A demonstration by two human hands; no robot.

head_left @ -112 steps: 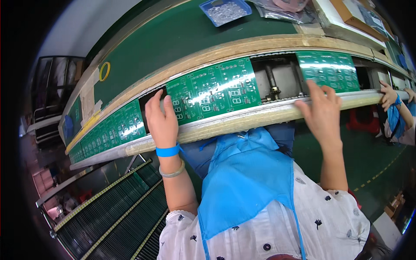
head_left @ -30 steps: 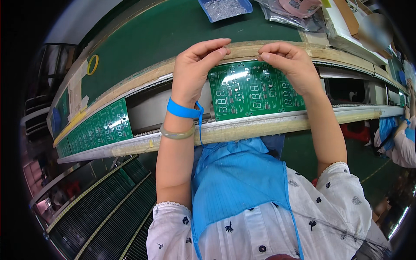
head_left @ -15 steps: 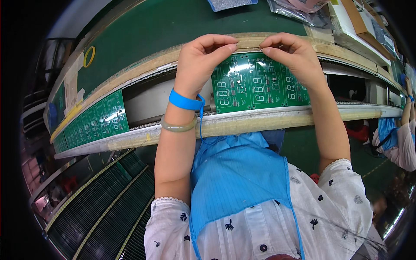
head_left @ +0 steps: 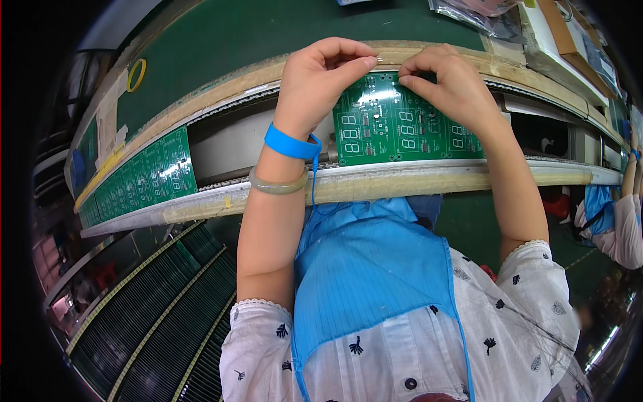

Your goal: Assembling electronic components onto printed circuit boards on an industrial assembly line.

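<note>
The green circuit board (head_left: 380, 137) lies flat between the two rails of the line, its rows of white number outlines facing up. Taking twelve o'clock as straight away from the person, the board sits at about four o'clock from the left hand (head_left: 311, 87) and at about seven o'clock from the right hand (head_left: 455, 84).

The left hand is pinched narrow, thumb against forefinger, with a tiny pale piece (head_left: 379, 59) at the tips, just beyond the board's far edge. The right hand is narrow too, thumb and forefinger near each other above the board's far part, its palm and wrist hiding the one to three o'clock side; whether it grips anything, I cannot tell.

A blue band (head_left: 288, 142) and a pale bangle (head_left: 277, 182) circle the left wrist and forearm. More green boards (head_left: 144, 177) lie at nine o'clock from the first. A yellow ring (head_left: 136, 75) rests on the green bench (head_left: 228, 60) at ten o'clock.
</note>
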